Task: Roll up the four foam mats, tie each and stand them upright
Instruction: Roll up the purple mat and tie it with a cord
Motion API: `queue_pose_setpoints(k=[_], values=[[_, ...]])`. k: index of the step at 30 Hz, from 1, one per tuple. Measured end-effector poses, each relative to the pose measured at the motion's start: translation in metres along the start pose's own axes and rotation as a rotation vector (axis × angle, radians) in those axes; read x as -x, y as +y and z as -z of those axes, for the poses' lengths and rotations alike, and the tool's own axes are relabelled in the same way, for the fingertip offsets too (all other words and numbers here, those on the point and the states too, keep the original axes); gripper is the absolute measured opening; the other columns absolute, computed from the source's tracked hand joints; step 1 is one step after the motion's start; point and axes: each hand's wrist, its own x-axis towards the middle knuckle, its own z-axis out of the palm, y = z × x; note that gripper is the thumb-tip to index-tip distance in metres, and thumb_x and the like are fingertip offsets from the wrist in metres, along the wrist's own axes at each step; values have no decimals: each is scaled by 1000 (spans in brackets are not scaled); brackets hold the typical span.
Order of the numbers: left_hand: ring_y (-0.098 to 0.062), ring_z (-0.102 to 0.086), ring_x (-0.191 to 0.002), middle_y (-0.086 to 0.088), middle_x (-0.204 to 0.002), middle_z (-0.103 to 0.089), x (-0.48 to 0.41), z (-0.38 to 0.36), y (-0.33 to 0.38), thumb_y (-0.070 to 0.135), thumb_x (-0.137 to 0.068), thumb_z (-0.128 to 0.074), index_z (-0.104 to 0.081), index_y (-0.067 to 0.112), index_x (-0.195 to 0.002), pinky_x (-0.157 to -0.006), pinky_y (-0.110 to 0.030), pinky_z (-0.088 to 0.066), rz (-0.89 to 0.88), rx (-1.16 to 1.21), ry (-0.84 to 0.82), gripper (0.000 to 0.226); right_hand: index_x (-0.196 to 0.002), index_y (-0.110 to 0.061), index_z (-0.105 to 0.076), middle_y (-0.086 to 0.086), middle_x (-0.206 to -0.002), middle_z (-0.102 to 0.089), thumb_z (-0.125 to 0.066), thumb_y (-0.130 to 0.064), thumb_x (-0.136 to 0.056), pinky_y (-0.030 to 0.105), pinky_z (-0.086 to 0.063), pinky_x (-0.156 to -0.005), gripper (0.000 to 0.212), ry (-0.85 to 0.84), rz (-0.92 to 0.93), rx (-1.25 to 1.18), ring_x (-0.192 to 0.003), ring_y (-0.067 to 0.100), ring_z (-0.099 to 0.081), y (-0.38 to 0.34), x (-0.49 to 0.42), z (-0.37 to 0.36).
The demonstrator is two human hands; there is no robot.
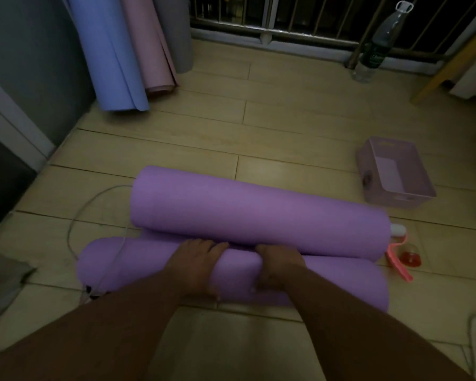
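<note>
A purple foam mat (239, 276) lies on the tiled floor, curled into a near roll with a second fat curl (248, 213) behind it. My left hand (195, 264) lies over the top of the near roll, fingers reaching into the fold between the curls. My right hand (275, 266) grips the same roll beside it, thumb on the near side. Three rolled mats stand in the back left corner: a blue one (113, 56), a pink one (149, 48) and a grey one (176, 31). A white cord (77, 215) loops on the floor at the left and crosses the near roll's left end.
A pale pink plastic basket (396, 174) sits at the right. A pink tape dispenser (400, 257) lies by the mat's right end. A clear bottle (374, 48) stands by the metal railing (286, 31). A grey wall runs along the left.
</note>
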Motion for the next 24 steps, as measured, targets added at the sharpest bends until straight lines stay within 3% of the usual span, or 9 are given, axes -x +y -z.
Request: queue_pose_setpoints(k=[4,9,14,16,19,22,24], values=[[-24,-60,-108,1,-122,-61,-22,31,12,64,-56,-77,-46,31,-127,-89,-34,-45,38,-66,-245,84,-138,-30,-39,3,-135,-53,-83,-63,-54,35,-38,-101,100,45,38,18,-122,26,-51,3,4,-6],[-19,-56,-119,4,-133,-57,-36,47,5,63,-56,-81,-45,35,-134,-98,-33,-45,25,38,-377,90,-144,-33,-33,0,-139,-45,-81,-65,-51,35,-30,-104,110,152,77,69,-126,24,-42,7,12,-12],[-23,-50,-123,1,-138,-50,-25,29,3,73,-54,-74,-34,38,-141,-103,-40,-39,24,-5,-326,102,-127,-30,-46,2,-125,-58,-83,-50,-57,33,-39,-95,82,103,22,27,-114,25,-55,-3,7,-10],[-26,-50,-123,0,-138,-50,-14,21,2,79,-50,-68,-34,34,-145,-103,-41,-40,-2,46,-170,110,-124,-29,-49,2,-120,-63,-82,-48,-59,32,-43,-91,76,107,11,41,-110,26,-60,-3,5,-8],[-27,-64,-103,-4,-120,-63,-4,9,2,86,-42,-55,-39,24,-138,-89,-38,-53,-34,6,77,115,-125,-29,-50,3,-120,-65,-81,-51,-61,34,-47,-92,75,87,14,49,-110,26,-62,-3,0,-1],[-26,-56,-114,-2,-129,-56,-11,21,10,73,-53,-71,-39,26,-139,-98,-35,-44,26,-29,-159,103,-132,-29,-45,4,-129,-56,-83,-57,-56,36,-42,-99,89,76,33,17,-117,27,-55,2,1,-4],[-25,-57,-112,-1,-125,-59,-19,27,14,64,-58,-75,-42,28,-131,-93,-35,-43,51,-59,-229,88,-140,-31,-36,2,-137,-45,-81,-62,-54,38,-32,-105,101,127,52,33,-125,25,-44,4,9,-13]])
